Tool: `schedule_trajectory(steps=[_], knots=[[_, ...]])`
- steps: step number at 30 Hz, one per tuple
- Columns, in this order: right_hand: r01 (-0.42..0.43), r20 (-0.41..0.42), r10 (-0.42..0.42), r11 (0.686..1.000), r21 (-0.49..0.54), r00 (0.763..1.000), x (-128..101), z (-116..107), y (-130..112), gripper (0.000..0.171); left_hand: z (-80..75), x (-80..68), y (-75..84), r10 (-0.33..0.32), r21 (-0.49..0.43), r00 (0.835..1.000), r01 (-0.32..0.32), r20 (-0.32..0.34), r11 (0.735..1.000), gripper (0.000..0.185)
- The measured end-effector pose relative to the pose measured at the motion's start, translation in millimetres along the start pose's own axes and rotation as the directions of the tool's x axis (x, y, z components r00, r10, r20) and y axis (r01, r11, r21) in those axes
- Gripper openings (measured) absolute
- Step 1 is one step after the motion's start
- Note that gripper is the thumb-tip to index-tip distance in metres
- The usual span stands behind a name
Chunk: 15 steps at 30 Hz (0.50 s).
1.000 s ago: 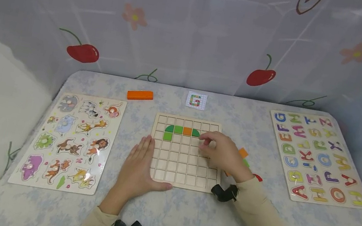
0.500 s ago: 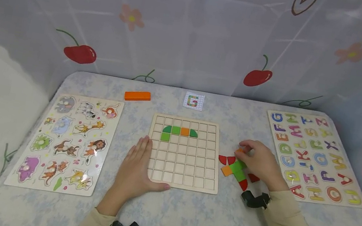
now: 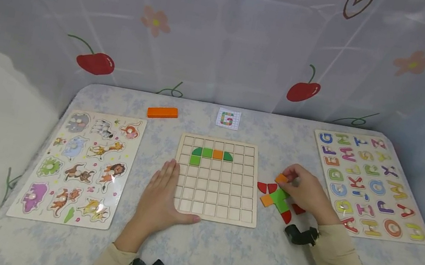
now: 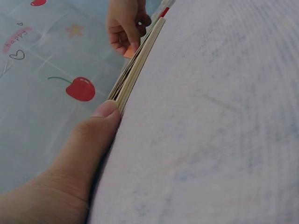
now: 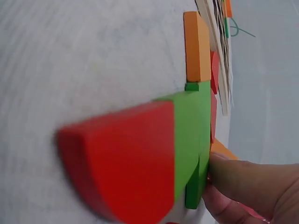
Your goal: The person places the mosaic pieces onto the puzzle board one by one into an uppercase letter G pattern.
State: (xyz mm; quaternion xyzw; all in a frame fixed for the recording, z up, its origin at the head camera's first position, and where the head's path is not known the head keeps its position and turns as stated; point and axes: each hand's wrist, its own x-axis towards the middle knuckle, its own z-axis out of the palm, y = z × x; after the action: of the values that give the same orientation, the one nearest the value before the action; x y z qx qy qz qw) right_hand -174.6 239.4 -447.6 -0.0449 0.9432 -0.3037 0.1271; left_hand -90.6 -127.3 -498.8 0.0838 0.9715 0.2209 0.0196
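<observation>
A wooden grid board [image 3: 212, 194] lies flat in the middle. In its upper rows sit a light green square [image 3: 194, 160], an orange square, another green square and two dark green rounded corner pieces. My left hand [image 3: 158, 196] rests along the board's left edge with straight fingers, its thumb [image 4: 91, 140] touching the front edge. Right of the board, my right hand [image 3: 306, 191] pinches an orange square tile [image 3: 282, 178] between thumb and fingers. Just below it lie green tiles [image 3: 280, 202], an orange tile [image 3: 267, 201] and red rounded tiles [image 5: 131, 163].
A small card [image 3: 228, 119] with a coloured G pattern lies behind the board, near an orange bar [image 3: 162, 113]. An animal puzzle board [image 3: 78, 166] stands left, an alphabet puzzle board [image 3: 371, 189] right. A printed curtain [image 3: 229, 36] hangs behind the table.
My right hand has moved from the board's upper right, beside the dark green corner piece, to the loose tiles on the right and has taken hold of an orange square. My left hand keeps its place.
</observation>
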Motion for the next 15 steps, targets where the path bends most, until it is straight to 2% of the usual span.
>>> schedule_trajectory(steps=[8, 12, 15], knots=[[0.026, -0.067, -0.024, 0.999, 0.023, 0.997, 4.2, 2.5, -1.6, 0.020, -1.5, 1.5, -0.1, 0.000, -0.014, 1.000, 0.001, 0.009, 1.000, 0.148], [0.043, -0.089, -0.037, 0.997, 0.063, 0.995, 8.0, 5.2, -13.5, 0.021, -2.3, 0.9, -0.4, -0.001, -0.022, 1.000, 0.001, 0.016, 1.000, 0.149], [0.051, -0.069, -0.044, 0.993, 0.105, 0.997, 12.1, 10.3, -27.3, 0.020, -3.1, 0.2, -0.4, 0.003, -0.027, 1.000, -0.002, 0.018, 1.000, 0.149]])
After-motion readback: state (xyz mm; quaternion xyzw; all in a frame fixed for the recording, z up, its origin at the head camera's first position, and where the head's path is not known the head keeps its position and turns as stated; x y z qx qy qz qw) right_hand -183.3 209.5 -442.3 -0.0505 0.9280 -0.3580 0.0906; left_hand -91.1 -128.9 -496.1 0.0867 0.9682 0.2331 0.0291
